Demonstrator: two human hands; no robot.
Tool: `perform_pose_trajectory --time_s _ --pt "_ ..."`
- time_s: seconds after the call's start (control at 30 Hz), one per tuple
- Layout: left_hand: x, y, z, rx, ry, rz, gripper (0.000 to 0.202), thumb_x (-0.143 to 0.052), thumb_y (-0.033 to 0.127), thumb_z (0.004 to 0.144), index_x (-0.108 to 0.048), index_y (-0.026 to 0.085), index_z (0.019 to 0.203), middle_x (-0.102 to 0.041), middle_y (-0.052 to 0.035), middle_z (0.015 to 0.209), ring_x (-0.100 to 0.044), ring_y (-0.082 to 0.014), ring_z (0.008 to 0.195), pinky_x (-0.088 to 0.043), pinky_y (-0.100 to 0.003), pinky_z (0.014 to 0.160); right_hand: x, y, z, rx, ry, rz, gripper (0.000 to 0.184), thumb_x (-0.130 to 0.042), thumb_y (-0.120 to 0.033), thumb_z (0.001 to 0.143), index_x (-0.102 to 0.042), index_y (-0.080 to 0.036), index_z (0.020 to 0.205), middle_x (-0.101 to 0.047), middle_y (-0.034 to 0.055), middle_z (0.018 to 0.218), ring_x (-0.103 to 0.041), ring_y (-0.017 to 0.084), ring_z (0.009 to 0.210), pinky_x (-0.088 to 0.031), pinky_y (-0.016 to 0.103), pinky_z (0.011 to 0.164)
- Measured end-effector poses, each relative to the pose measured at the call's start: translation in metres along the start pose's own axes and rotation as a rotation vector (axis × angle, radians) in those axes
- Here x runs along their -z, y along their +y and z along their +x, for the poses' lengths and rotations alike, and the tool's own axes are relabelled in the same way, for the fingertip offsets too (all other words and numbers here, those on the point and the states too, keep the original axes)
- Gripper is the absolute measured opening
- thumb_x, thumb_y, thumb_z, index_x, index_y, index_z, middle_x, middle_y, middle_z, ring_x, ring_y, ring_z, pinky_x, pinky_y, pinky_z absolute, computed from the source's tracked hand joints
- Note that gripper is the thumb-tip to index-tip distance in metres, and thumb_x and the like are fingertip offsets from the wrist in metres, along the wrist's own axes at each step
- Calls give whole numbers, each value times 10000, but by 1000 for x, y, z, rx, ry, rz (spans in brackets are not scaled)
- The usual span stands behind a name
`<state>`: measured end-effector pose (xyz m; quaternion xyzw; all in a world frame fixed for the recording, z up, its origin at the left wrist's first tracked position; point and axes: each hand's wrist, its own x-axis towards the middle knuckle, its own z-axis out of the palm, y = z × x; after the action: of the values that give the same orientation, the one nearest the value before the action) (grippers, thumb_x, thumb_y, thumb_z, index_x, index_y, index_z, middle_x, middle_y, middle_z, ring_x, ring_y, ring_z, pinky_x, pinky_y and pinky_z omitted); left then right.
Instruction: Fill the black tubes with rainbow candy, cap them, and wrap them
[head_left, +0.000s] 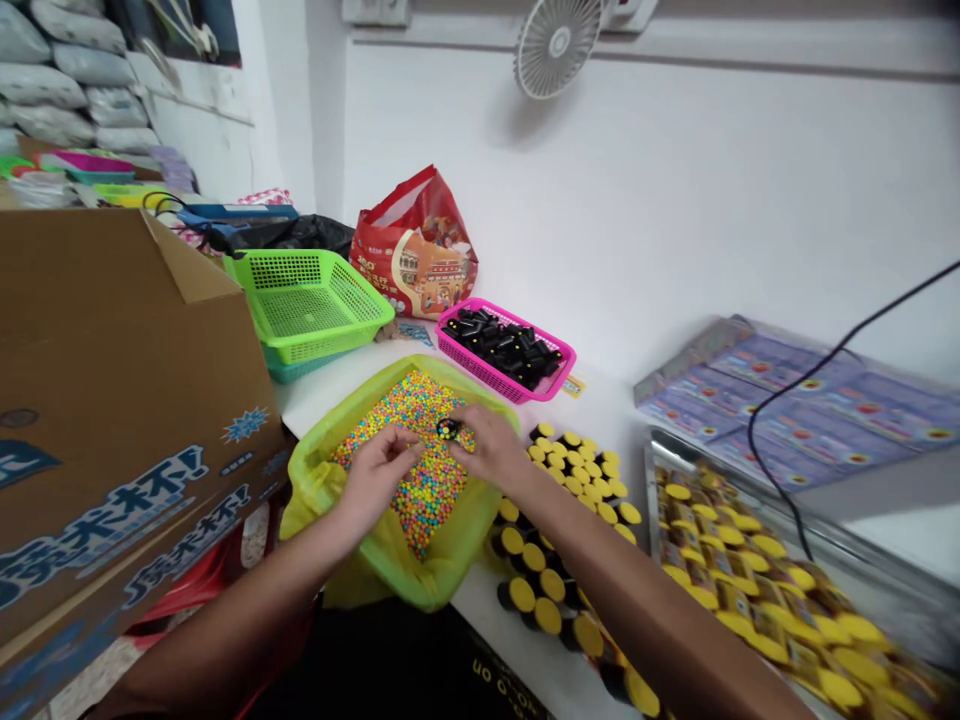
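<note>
**Holding a small, round black container [448,429] over tiny multicoloured balls [427,500]**

The right hand [487,440] is gripping the container, its fingers closed around the sides. The left hand [382,468] is hovering just beside it, thumb and forefinger nearly meeting; whether they are pinching anything, I cannot tell. Both are working above a yellow-green, film-lined plastic basin [431,592] that is holding the balls. To its right, black cylinders with round yellow tops [551,585] are crowding the white worktop [322,390]. Beyond the basin, a bright pink perforated plastic basket [487,375] is carrying black pieces [502,345]; a printed red bag [420,260] is standing behind.
</note>
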<state>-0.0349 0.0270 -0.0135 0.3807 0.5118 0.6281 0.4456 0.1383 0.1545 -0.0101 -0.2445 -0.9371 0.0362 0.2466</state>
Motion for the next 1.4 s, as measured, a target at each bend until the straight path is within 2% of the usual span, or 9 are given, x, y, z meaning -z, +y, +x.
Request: perform_pose_trajectory --time_s 0.23,0.5,0.63,0.77,0.87,1.0,1.17,1.27,1.4 --pt "2 -3 -4 -14 -33 87 222 -666 384 726 -588 178 706 -528 37 611 -493 -98 518 -340 -204 442 12 -10 -14 0 -151 -404 173 -576 -160 807 -606 -149 977 -668 136 928 -589 302 902 -419 392 747" --pt "3 -11 -7 -118 -86 152 230 -680 398 780 -630 174 784 -522 35 616 -485 -106 527 -370 -224 492 9 -30 -26 -230 104 225 179 -647 -216 744 -567 -210 904 -665 32 826 -632 206 773 -490 325 710" --pt "-2 -11 -16 -312 -144 233 375 -745 329 770 -667 211 1118 -658 -46 969 -588 -138 717 -468 -261 637 1 -56 -34 -333 197 604 166 -652 -250 744 -550 -222 872 -640 -10 774 -637 169 712 -524 305 687" --pt "-9 -9 -26 -369 -307 135 338 -733 287 802 -674 222 1128 -686 -80 1076 -650 -201 937 -510 -327 820 0 -78 -49 -299 228 540 184 -625 -210 756 -592 -223 937 -657 11 830 -637 177 754 -524 319 702" --pt "-13 -7 -30 -398 -309 135 283 -749 267 789 -696 212 1062 -702 -83 1044 -651 -211 967 -508 -326 834 11 -83 -64 -250 199 397 256 -621 -227 792 -613 -232 1048 -675 45 922 -640 198 814 -526 347 732" --pt "-14 1 -31 -323 -286 199 270 -796 274 732 -709 206 978 -703 -93 1062 -645 -220 986 -514 -312 817 46 -67 -95 -374 215 320 198 -618 -332 858 -640 -243 1033 -667 44 893 -639 176 736 -527 323 691" --pt "-4 9 -22 10 -215 234 360 -856 401 619 -665 177 825 -667 -11 744 -609 -145 664 -506 -246 592 107 -16 -161 -794 261 15 187 -634 -401 804 -655 -215 814 -644 23 711 -590 172 611 -460 290 588" --pt "3 11 -12 168 -183 273 452 -860 461 599 -644 174 873 -666 10 749 -566 -109 566 -420 -193 449 138 8 -213 -1067 142 -176 204 -650 -391 787 -638 -212 689 -630 15 632 -566 169 584 -393 268 546" --pt "5 12 -7 137 -237 378 361 -837 415 672 -635 210 891 -627 63 662 -511 -79 499 -330 -161 415 149 24 -272 -1243 -79 -331 202 -705 -357 733 -651 -215 600 -592 9 538 -529 163 514 -317 254 489"
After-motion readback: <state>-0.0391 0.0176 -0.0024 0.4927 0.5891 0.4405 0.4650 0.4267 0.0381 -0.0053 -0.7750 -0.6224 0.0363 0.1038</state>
